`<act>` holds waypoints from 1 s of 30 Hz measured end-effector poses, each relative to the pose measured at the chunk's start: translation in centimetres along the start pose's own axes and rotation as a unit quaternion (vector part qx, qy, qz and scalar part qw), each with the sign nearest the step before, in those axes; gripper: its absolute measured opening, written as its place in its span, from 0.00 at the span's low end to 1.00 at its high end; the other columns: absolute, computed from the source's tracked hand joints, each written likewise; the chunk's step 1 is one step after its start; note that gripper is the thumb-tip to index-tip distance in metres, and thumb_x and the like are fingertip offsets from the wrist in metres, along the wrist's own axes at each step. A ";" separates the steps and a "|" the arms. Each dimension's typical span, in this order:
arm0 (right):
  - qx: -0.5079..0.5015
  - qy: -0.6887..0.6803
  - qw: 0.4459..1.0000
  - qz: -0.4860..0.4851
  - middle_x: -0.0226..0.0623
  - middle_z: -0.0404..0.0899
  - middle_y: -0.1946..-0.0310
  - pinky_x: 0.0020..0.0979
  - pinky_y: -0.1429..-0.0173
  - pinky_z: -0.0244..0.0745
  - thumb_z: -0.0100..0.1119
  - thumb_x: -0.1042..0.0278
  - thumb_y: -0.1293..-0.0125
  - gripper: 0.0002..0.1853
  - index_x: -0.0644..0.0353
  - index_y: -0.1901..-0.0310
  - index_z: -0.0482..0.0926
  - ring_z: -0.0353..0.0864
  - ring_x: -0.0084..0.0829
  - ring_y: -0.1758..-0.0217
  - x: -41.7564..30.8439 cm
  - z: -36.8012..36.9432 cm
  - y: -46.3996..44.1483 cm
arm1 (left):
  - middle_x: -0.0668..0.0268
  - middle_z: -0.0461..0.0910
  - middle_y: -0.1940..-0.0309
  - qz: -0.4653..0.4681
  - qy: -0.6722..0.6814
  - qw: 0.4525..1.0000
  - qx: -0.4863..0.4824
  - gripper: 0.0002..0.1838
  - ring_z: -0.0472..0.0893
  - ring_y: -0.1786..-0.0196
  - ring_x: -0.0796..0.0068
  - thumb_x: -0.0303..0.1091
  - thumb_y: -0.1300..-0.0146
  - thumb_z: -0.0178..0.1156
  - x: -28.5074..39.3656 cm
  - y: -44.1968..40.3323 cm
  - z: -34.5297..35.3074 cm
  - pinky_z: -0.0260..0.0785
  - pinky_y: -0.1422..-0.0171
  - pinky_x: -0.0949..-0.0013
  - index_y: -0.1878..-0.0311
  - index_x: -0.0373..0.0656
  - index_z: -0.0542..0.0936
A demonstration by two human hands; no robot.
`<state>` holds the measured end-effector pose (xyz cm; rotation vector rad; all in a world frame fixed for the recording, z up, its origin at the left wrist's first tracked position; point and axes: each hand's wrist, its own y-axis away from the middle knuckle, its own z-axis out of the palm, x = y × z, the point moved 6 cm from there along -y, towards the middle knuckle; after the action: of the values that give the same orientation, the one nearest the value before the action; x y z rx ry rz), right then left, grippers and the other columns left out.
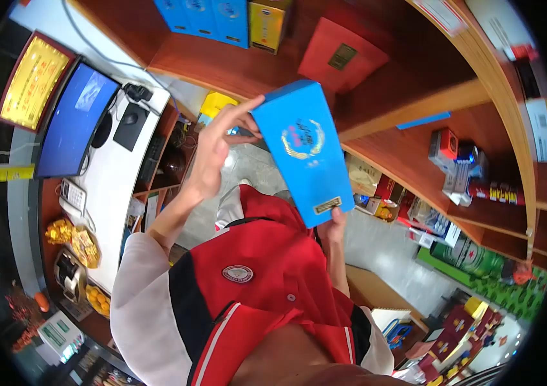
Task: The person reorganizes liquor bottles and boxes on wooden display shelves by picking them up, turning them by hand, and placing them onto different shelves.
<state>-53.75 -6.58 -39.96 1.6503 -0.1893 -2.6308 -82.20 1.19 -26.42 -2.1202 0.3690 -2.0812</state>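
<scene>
A blue box [305, 151] with a round gold emblem and a small gold label is held tilted between my two hands. My left hand [218, 145] grips its upper left edge, with the fingertips near the top corner. At the lower end my right hand [333, 230] has its thumb on the front face by the label; its other fingers are hidden behind the box. Just beyond the box, a red box [341, 55] with a dark gold label is on the wooden shelf [199, 64]. Several similar blue boxes [202, 19] stand there beside a yellow box [267, 24].
On the left, a white desk [111, 186] carries a monitor [75, 122], a mouse [130, 119] and a telephone [72, 195]. Small boxes [457, 164] sit on a right-hand shelf. An open cardboard box [376, 289] stands on the floor at lower right.
</scene>
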 end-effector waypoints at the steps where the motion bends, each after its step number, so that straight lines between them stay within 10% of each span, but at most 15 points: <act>1: 0.039 -0.074 0.993 0.082 0.45 0.70 0.27 0.46 0.24 0.71 0.77 0.41 0.48 0.56 0.61 0.23 0.63 0.73 0.42 0.27 2.3 -3.3 1.4 | 0.52 0.77 0.50 0.020 0.019 0.999 -0.030 0.53 0.83 0.47 0.62 0.76 0.30 0.39 0.5 -0.1 1.8 0.81 0.42 0.58 0.26 0.31 0.71; 6: 0.030 -0.369 0.912 0.177 0.40 0.72 0.27 0.54 0.23 0.70 0.68 0.33 0.45 0.51 0.53 0.23 0.67 0.73 0.46 0.27 4.2 -6.9 4.5 | 0.54 0.76 0.51 0.071 0.062 0.995 -0.036 0.41 0.83 0.52 0.63 0.65 0.23 0.45 1.0 -0.3 7.1 0.81 0.52 0.62 0.35 0.28 0.77; 12: 0.049 -0.404 0.910 0.076 0.40 0.71 0.27 0.53 0.23 0.71 0.66 0.31 0.46 0.52 0.53 0.23 0.66 0.75 0.48 0.28 3.5 -11.6 6.0 | 0.52 0.78 0.49 -0.027 0.018 0.991 -0.129 0.30 0.82 0.49 0.63 0.51 0.22 0.56 -1.7 0.9 14.6 0.80 0.47 0.59 0.34 0.30 0.73; 17: 0.077 -0.412 0.908 0.005 0.41 0.71 0.27 0.53 0.23 0.71 0.64 0.29 0.46 0.53 0.53 0.23 0.65 0.76 0.49 0.29 3.3 -17.4 6.6 | 0.47 0.59 0.24 -0.143 0.053 0.964 -0.219 0.65 0.63 0.21 0.53 0.44 0.43 0.78 -3.2 3.2 25.7 0.63 0.21 0.50 0.16 0.40 0.40; 24: 0.071 0.000 0.997 0.030 0.41 0.72 0.29 0.41 0.22 0.69 0.87 0.67 0.53 0.55 0.65 0.24 0.65 0.74 0.38 0.28 -0.6 -23.9 2.0 | 0.47 0.61 0.27 -0.077 0.119 0.978 -0.151 0.64 0.64 0.23 0.54 0.47 0.48 0.80 -6.7 -2.0 31.4 0.60 0.20 0.53 0.20 0.35 0.44; 30: 0.009 0.298 0.954 -0.025 0.46 0.84 0.41 0.41 0.30 0.74 0.88 0.65 0.54 0.44 0.68 0.35 0.77 0.81 0.36 0.36 -8.8 -21.5 -6.3 | 0.42 0.66 0.30 0.081 -0.016 0.979 -0.184 0.66 0.69 0.26 0.48 0.48 0.55 0.80 -10.5 -7.1 33.1 0.61 0.21 0.50 0.22 0.33 0.47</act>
<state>-30.34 -1.37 -42.09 2.3773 -0.1498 -2.0283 -48.74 8.71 -35.45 -2.2201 0.9539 -2.0070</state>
